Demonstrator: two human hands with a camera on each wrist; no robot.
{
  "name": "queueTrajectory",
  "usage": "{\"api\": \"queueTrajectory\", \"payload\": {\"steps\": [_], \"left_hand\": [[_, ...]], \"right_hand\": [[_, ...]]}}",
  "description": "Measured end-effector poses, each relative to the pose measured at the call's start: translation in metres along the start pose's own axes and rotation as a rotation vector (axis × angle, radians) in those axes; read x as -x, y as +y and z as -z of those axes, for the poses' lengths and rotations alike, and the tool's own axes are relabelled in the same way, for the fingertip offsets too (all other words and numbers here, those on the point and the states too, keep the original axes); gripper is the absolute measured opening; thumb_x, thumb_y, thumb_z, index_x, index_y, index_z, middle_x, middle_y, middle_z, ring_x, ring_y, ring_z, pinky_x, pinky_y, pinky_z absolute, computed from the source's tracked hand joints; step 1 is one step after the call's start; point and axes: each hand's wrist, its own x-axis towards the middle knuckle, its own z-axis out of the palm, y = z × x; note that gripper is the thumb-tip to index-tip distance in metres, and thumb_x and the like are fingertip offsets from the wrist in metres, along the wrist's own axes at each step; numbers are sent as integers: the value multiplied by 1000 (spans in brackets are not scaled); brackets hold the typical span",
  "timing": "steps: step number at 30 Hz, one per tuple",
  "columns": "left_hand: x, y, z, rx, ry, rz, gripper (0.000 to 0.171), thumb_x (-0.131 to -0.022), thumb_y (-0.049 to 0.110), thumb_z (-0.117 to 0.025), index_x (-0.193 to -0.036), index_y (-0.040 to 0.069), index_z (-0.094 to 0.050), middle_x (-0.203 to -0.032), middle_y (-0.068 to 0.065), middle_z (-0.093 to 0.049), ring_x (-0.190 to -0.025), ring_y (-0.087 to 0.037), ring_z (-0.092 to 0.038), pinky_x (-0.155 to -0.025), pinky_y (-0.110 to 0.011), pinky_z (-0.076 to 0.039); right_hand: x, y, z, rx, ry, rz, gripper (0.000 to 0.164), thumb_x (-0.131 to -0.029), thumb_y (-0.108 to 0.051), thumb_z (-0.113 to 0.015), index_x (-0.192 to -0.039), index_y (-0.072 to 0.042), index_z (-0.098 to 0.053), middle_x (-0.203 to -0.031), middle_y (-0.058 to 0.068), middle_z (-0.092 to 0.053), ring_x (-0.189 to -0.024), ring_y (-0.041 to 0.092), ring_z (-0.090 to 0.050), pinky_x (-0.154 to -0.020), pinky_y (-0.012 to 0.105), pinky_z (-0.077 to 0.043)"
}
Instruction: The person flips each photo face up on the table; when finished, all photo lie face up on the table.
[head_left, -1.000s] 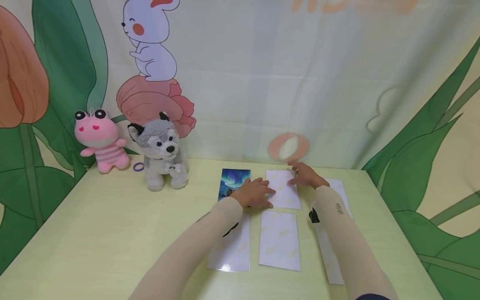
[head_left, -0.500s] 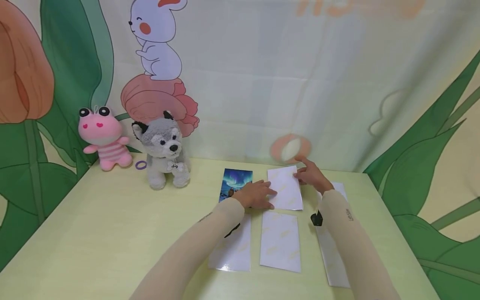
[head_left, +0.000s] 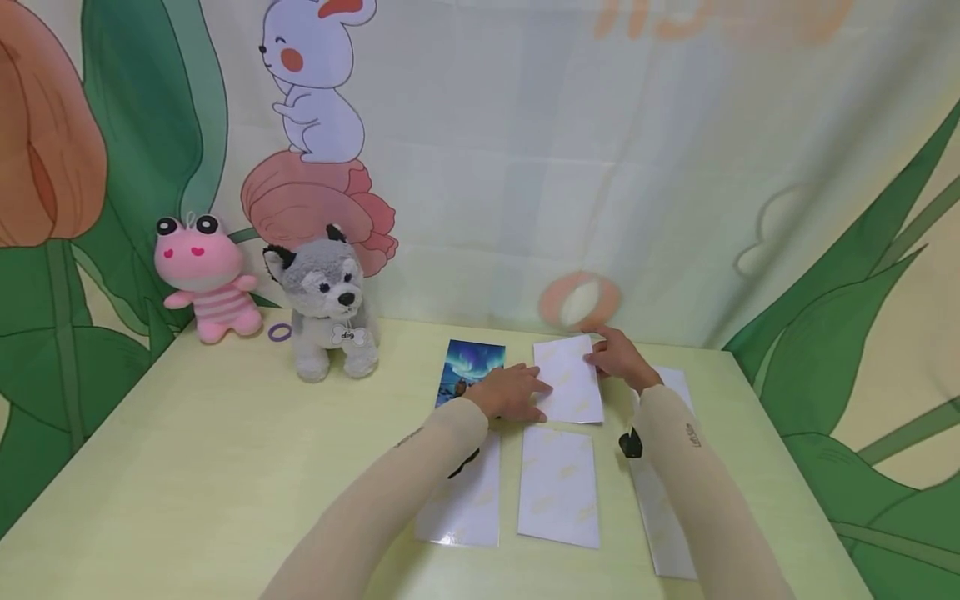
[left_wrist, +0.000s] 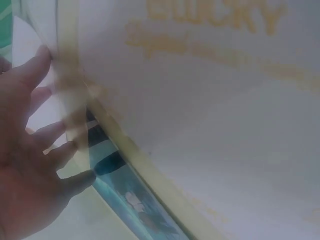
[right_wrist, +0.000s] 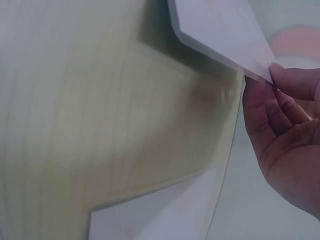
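Observation:
At the back of the table, a white card [head_left: 566, 392] with faint yellow marks lies with its right side raised. My right hand [head_left: 621, 360] pinches that card's upper right corner; thumb and fingertips [right_wrist: 287, 80] meet on the corner in the right wrist view. My left hand [head_left: 512, 392] has its fingers spread, fingertips at the card's left edge. Beneath the left hand and sleeve, a blue aurora picture card [head_left: 472, 358] is partly hidden. Closer to me are a middle white card [head_left: 558, 487] and a left white card [head_left: 468, 508], partly under my left sleeve.
More white card surface [head_left: 663, 525] shows on the right, partly under my right forearm. A grey plush dog [head_left: 326, 308], a pink plush frog [head_left: 206, 283] and a purple ring [head_left: 280, 332] sit at the back left. A printed curtain [head_left: 465, 208] hangs behind the table.
My right hand has taken the corner of the back white card and raised its right side off the table. The left hand stays at the card's left edge.

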Motion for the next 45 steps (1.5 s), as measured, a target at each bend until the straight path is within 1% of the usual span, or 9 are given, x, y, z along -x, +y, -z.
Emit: {"api": "queueTrajectory", "payload": {"steps": [4, 6, 11, 16, 21, 27, 34, 40, 45], "left_hand": [[0, 4, 3, -1, 33, -18, 57, -93, 52, -64, -146, 34, -52, -149, 1, -50, -138, -19, -45, -110, -47, -41], [1, 7, 6, 15, 59, -33, 58, -93, 53, -64, -146, 33, -51, -148, 0, -51, -138, -18, -45, -109, -46, -41], [4, 16, 19, 110, 136, -102, 67, -91, 55, -65, -150, 28, -47, -158, -10, -41, -147, -23, -38, -116, -40, -37], [5, 21, 20, 121, 222, -168, 73, -89, 56, -68, -151, 24, -46, -161, -17, -32, -149, -29, -34, -121, -36, -28], [5, 23, 14, 120, 296, -159, 78, -88, 55, -70, -154, 28, -40, -165, -14, -25, -152, -32, -27, -123, -39, -24], [6, 25, 10, 125, 444, -187, 72, -91, 42, -71, -154, 29, -40, -161, -15, -33, -147, -30, -38, -116, -41, -38], [9, 26, 9, 8, 582, -264, 57, -97, 36, -64, -151, 28, -45, -153, -17, -44, -136, -28, -51, -105, -39, -48], [9, 23, 5, -67, 681, -312, 51, -98, 20, -62, -147, 26, -51, -145, -16, -53, -117, -27, -65, -88, -36, -57], [8, 23, 3, -43, 790, -331, 48, -96, 12, -63, -141, 24, -56, -137, -11, -60, -102, -23, -71, -78, -32, -59]], "right_hand": [[2, -4, 0, -26, -4, 19, 58, -97, -1, -57, -151, 1, -35, -88, 9, -57, -68, 14, -60, -69, 36, -56], [2, -6, 2, -62, 0, 34, 57, -97, 1, -58, -149, 3, -36, -86, 10, -59, -68, 14, -62, -69, 36, -57], [0, -15, 8, -166, 16, 85, 55, -95, 4, -59, -146, 4, -37, -83, 7, -63, -68, 11, -65, -69, 34, -58], [4, -18, 13, -268, 19, 89, 57, -96, 4, -58, -147, 2, -34, -76, 0, -57, -70, 9, -65, -70, 31, -58], [10, -20, 16, -415, 38, 81, 56, -98, 2, -57, -146, 2, -30, -79, -4, -62, -71, 8, -66, -69, 25, -56], [15, -26, 15, -595, 19, 81, 51, -99, 1, -55, -143, 1, -29, -84, -3, -68, -73, 10, -69, -70, 24, -57], [17, -28, 16, -718, 67, 73, 32, -100, -1, -54, -129, -2, -39, -80, -4, -67, -66, 7, -66, -64, 21, -55], [15, -23, 15, -804, 58, 61, 26, -101, -1, -53, -123, -5, -40, -80, -2, -67, -70, 6, -67, -66, 20, -56], [17, -21, 14, -890, 62, 56, 20, -101, 0, -51, -116, -9, -41, -81, -1, -68, -73, 8, -69, -68, 21, -57]]}}
